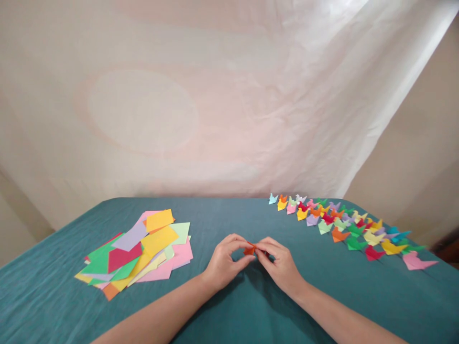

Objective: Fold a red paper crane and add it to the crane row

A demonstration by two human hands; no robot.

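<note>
A small folded piece of orange paper [249, 250] is pinched between my two hands, a little above the cloth at the middle of the table. My left hand [226, 258] grips its left side with thumb and fingertips. From the other side, my right hand [281, 263] closes its thumb and fingers on the right end. My fingertips cover much of the paper, so its full shape is hidden.
A loose pile of coloured paper sheets [158, 241] lies to the left on the green tablecloth [222, 215]. Rows of small folded paper birds [355, 243] in many colours stand on the right. Behind the table hangs a pale sheet [222, 119].
</note>
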